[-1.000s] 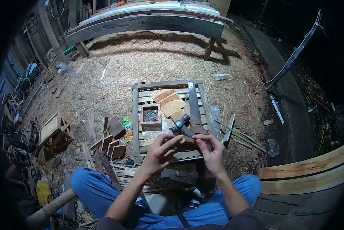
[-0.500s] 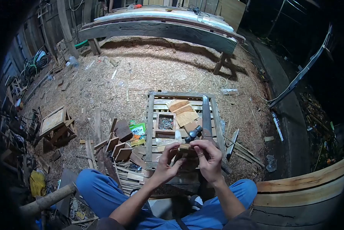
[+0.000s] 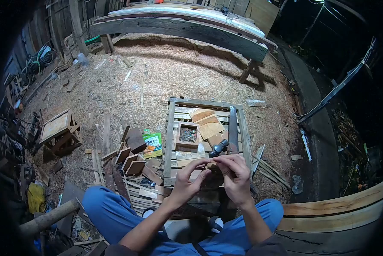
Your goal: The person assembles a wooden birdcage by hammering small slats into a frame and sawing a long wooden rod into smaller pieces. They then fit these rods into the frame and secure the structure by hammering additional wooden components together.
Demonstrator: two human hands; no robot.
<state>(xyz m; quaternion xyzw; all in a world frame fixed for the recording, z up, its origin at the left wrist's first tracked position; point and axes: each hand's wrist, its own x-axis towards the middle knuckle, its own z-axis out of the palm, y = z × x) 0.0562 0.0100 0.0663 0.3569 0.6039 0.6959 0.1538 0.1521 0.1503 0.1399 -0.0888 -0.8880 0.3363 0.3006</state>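
Two bare forearms reached up from the bottom edge, slanting inward, and the two hands met above the near edge of one slatted table (image 3: 171,141). The left hand (image 3: 191,179) arched its index finger over the top, thumb slanting up beneath; the right hand (image 3: 236,177) had its fingers bent back toward the left, wrist lifted. The fingertips came together – touching or nearly so – around one small piece of wood (image 3: 209,168), mostly hidden, so I could not tell which fingers gripped it. Just beyond the hands lay one hammer (image 3: 219,148), its dark head toward the fingertips, and next to it one handsaw (image 3: 233,128), blade pointing away. To the left stood one open wooden box (image 3: 188,147) filled with small metal bits too fine to count, with a few thin wood sheets (image 3: 207,123) beside it. On the ground left of the table sat one green packet (image 3: 154,144) near several wood offcuts (image 3: 134,164); two long boards (image 3: 332,208) lay at the right – both pale.
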